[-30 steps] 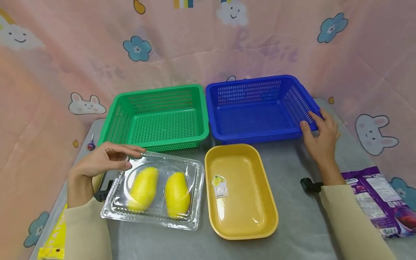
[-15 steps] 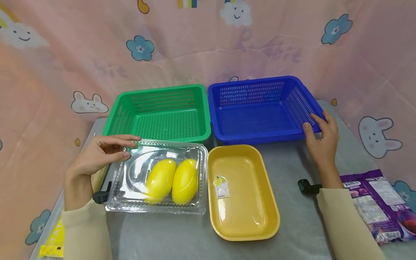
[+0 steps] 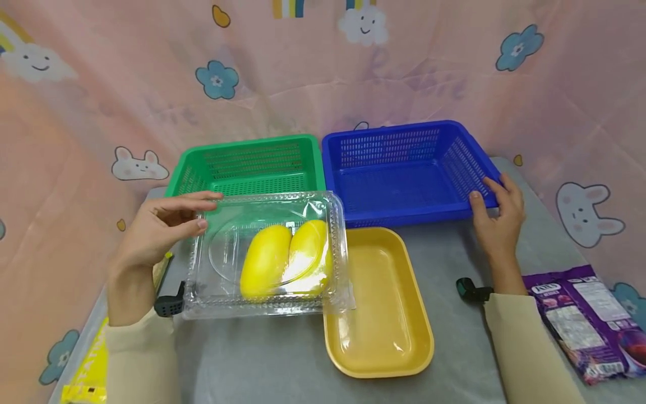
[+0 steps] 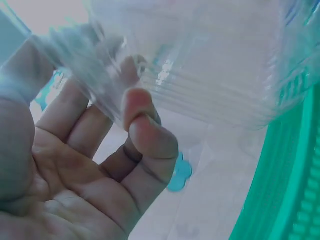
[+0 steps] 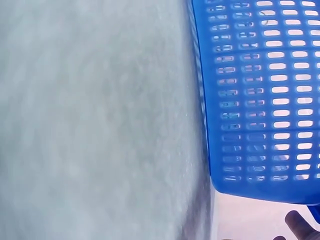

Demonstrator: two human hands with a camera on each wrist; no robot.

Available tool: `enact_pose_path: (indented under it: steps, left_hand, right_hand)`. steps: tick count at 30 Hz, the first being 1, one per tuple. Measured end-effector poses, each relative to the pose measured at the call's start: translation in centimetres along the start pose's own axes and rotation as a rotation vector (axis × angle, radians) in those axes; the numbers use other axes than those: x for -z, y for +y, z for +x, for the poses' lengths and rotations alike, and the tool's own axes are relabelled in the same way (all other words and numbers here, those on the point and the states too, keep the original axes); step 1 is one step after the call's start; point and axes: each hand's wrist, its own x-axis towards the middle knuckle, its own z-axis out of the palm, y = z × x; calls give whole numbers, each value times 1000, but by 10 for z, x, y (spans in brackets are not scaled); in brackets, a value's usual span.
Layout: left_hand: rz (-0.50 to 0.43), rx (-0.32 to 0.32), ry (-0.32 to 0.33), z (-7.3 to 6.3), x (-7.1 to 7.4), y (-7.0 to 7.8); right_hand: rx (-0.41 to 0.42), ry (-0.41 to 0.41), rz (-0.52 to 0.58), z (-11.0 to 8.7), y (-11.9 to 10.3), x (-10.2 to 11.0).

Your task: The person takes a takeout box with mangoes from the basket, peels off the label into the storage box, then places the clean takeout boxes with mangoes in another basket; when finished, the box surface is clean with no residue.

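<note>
My left hand (image 3: 161,233) pinches the left edge of a clear plastic clamshell box (image 3: 222,252) between thumb and fingers. Inside lie two yellow mangoes, a left one (image 3: 264,262) and a right one (image 3: 310,255), side by side toward the box's right end. The box is held up, tilted, over the front of the green basket (image 3: 323,168) and the left rim of the yellow tray (image 3: 383,314). In the left wrist view, the fingers curl at the box's edge (image 4: 200,85). My right hand (image 3: 501,224) grips the front right corner of the blue basket (image 3: 409,216).
A purple snack bag (image 3: 585,320) lies at the right, beside my right sleeve. A yellow packet (image 3: 88,370) is partly covered by my left sleeve. Pink patterned cloth (image 3: 404,78) hangs behind the baskets. The grey table (image 3: 257,359) shows in front.
The clamshell box has risen and moved right, now overlapping the yellow tray's left part. The mangoes have slid together toward its right end. My right hand stays on the blue basket.
</note>
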Motion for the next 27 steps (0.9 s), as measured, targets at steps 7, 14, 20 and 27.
enact_pose_path:
  steps: [7,14,20,27]
  left_hand:
    - [-37,-31,87,40,-17,-3]
    - [-82,-79,108,93,-40,-17]
    - [-109,-50,149,131,-66,-31]
    - [-114,-37,171,167,-93,-51]
  right_hand:
    - [-24,19,5,-1,-1,1]
    - [-42,31,-6,-2,-1,2]
    - [-31,24,-6,-3,-1,1]
    - [-46,16,-30,-3,-2,-1]
